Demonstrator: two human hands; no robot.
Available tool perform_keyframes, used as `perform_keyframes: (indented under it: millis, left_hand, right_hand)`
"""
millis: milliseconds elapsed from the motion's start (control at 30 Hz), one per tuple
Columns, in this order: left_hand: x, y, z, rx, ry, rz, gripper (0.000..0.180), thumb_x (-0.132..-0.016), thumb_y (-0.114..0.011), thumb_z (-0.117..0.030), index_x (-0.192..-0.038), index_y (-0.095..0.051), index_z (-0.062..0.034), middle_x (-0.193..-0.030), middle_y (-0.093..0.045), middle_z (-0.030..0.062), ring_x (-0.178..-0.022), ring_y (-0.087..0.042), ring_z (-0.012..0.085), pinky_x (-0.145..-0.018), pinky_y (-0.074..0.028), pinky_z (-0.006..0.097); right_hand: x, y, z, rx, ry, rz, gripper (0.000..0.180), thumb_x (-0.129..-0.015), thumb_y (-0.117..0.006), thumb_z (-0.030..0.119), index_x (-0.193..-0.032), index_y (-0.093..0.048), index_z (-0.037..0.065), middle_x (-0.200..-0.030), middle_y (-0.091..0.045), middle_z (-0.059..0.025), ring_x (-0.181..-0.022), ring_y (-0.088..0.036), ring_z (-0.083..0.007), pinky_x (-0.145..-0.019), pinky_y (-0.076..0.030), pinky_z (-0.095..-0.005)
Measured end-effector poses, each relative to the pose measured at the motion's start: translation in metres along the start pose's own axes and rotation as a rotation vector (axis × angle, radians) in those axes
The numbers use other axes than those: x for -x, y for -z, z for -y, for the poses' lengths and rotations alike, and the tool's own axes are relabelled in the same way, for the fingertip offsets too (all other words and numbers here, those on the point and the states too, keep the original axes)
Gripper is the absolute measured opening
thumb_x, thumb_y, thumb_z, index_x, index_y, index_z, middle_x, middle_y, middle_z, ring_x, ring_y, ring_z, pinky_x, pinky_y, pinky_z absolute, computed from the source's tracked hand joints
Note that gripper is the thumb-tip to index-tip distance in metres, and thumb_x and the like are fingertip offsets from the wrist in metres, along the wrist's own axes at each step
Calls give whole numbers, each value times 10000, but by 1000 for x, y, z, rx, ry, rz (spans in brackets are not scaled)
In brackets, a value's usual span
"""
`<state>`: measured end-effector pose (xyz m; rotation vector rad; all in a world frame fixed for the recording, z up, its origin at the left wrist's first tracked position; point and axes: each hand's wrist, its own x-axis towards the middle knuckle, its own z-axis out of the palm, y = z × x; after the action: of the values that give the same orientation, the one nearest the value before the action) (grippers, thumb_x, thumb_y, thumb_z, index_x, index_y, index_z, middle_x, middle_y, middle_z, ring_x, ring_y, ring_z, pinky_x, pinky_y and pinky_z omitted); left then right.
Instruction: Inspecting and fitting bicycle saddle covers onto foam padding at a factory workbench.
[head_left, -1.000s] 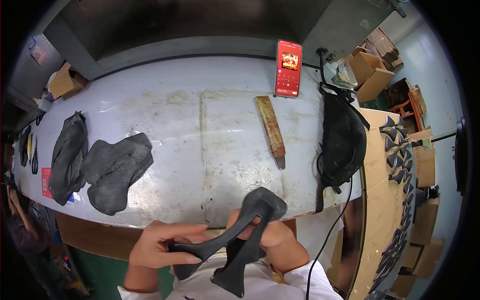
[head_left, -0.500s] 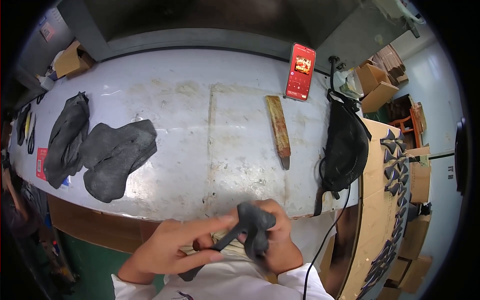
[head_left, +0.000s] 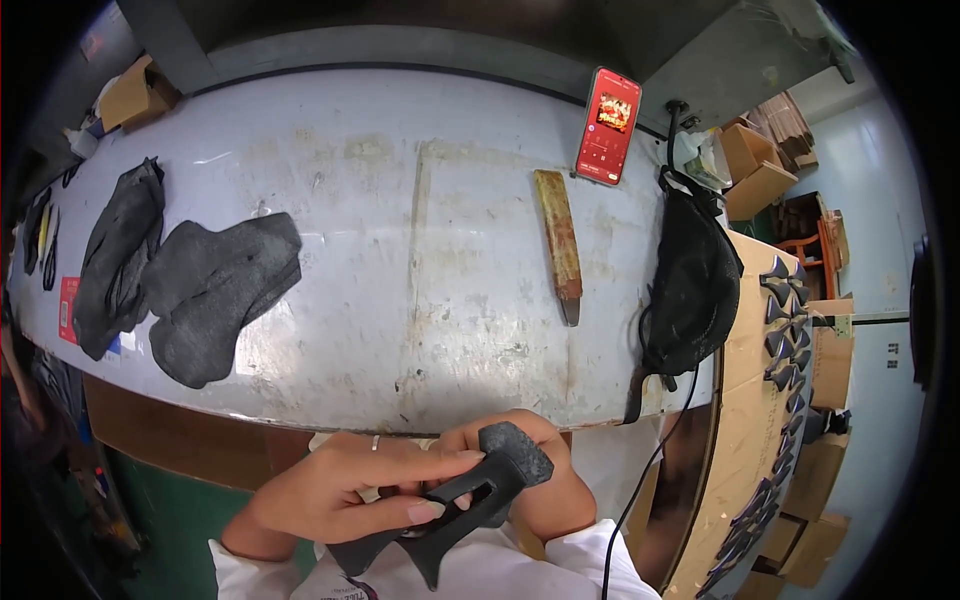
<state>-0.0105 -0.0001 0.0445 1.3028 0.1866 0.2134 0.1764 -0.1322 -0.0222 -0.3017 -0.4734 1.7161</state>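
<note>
Close to my body, above my lap, I hold a dark grey forked plastic part point(head_left: 437, 543) with a long slot and pointed prongs. My left hand point(head_left: 335, 490) pinches its side between thumb and fingers. At the part's upper end sits a folded, rough grey piece of cloth-like material point(head_left: 522, 458); my right hand point(head_left: 552, 490) grips it from behind, most of its fingers hidden. On the table's left side lie two crumpled dark grey cloths point(head_left: 225, 295) point(head_left: 120, 260), similar in colour to the folded piece.
A worn scraper point(head_left: 558, 245) lies on the white table point(head_left: 340, 350). Farther back a phone point(head_left: 608, 125) with a red screen leans upright. A black mask-like bag point(head_left: 693, 285) and a cable stand at the right, beside cardboard point(head_left: 735, 400) carrying several dark pointed parts.
The forked part has turned so its slot and prongs show more plainly. My right hand and the grey piece have shifted slightly, and the view has tilted a little.
</note>
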Motion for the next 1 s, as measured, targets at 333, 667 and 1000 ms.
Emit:
perform_keyframes:
  millis: [333, 667, 1000]
  left_hand:
    - [6, 14, 4, 59, 108, 124, 455, -883, -688, -65, -1329, -598, -84, -673, -600, 11, -571, -465, 64, -520, -357, 233]
    - [1, 8, 4, 24, 51, 102, 459, -902, -666, -71, -1352, -581, -107, -696, -623, 26, -567, -506, 95, -511, -385, 251]
    - [2, -2, -8, -452, -112, -40, 445, -786, -757, -43, -1222, -684, -102, -565, -451, 34, -458, -439, 151, -444, -355, 306]
  right_hand:
    - [-14, 10, 9, 654, 278, 68, 185, -862, -681, 75, -915, -673, -101, -942, -684, -207, -790, -669, -228, -656, -498, -309]
    - [-9, 2, -5, 639, 261, -234, 307, -800, -729, 128, -585, -550, 1, -513, -562, -116, -427, -549, -221, -450, -463, -309]
    - [-16, -15, -14, 433, 274, -302, 342, -786, -755, 103, -559, -511, 21, -497, -554, -119, -398, -500, -201, -401, -402, -305]
